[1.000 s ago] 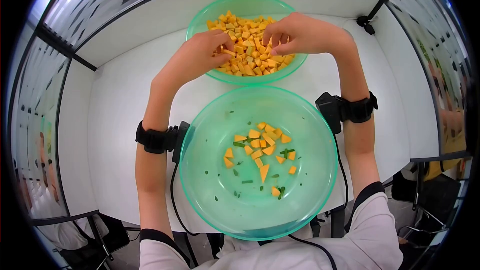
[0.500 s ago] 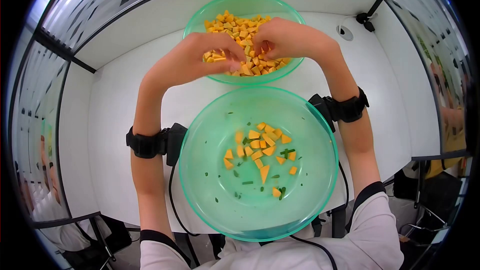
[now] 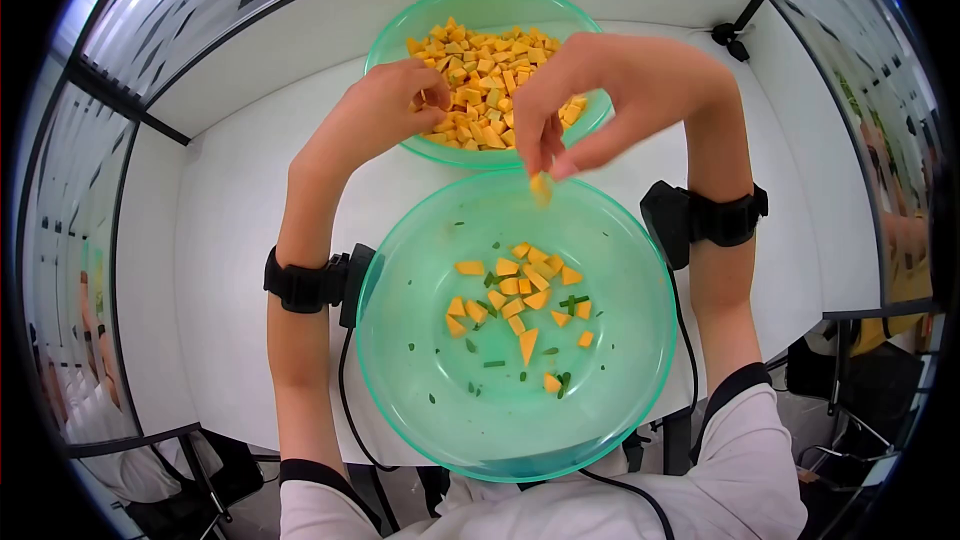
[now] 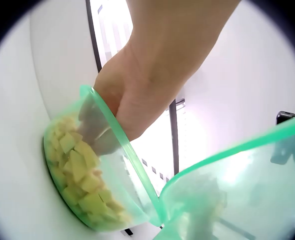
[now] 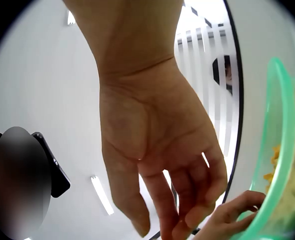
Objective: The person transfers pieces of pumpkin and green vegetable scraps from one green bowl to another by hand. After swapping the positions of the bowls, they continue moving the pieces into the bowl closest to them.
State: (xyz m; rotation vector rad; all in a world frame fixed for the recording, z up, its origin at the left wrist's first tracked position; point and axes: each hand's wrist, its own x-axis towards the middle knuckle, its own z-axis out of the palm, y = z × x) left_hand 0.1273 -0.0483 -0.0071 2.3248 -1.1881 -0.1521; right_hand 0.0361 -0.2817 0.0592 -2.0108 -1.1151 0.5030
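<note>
My right hand (image 3: pixel 610 100) is over the gap between two green bowls, thumb apart from the fingers. Just below its fingertips a blurred pumpkin chunk (image 3: pixel 541 190) hangs in the air over the back rim of the near bowl (image 3: pixel 430 420). That bowl has a scatter of orange pumpkin chunks (image 3: pixel 528 346) and green leafy bits (image 3: pixel 494 364). My left hand (image 3: pixel 390 105) reaches into the far bowl (image 3: pixel 500 0), fingers loosely bent among many heaped pumpkin chunks (image 3: pixel 480 100). In the left wrist view its fingertips touch the heap through the clear wall.
The bowls stand front to back on a white table (image 3: pixel 235 270) with white walls at the back and sides. Black wrist cameras (image 3: pixel 320 285) sit on both forearms, their cables (image 3: pixel 345 390) trailing down past the near bowl.
My right hand has moved from the far bowl toward the near one and lets a chunk go. Two chunks that were blurred now lie in the near bowl. My left hand shifted left over the heap.
</note>
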